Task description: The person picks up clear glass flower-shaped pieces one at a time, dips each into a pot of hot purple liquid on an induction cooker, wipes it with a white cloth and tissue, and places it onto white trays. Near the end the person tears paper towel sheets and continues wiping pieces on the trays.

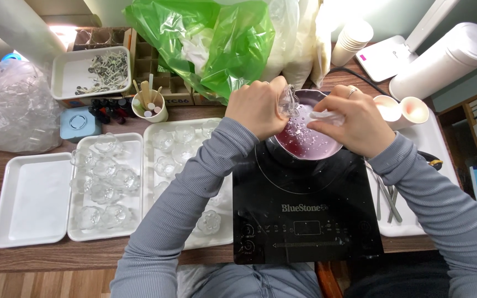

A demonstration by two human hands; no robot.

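Note:
My left hand [258,107] holds a small clear flower-shaped glass cup [289,101] tilted over a metal pot [307,149]. Purple liquid with pale flakes floating in it fills the pot, which sits on a black induction cooktop [305,221]. Over the same pot, my right hand [349,124] pinches a small white piece [324,116] next to the cup's mouth. A ring is on one finger of that hand. Both arms wear grey sleeves.
Three white trays lie left of the cooktop: one bare [31,198], two holding several clear flower-shaped cups [103,182]. A tray of wicks [92,72], a cup of sticks [150,105], a green plastic bag [211,38], paper cups [351,41] and metal tools [387,198] surround them.

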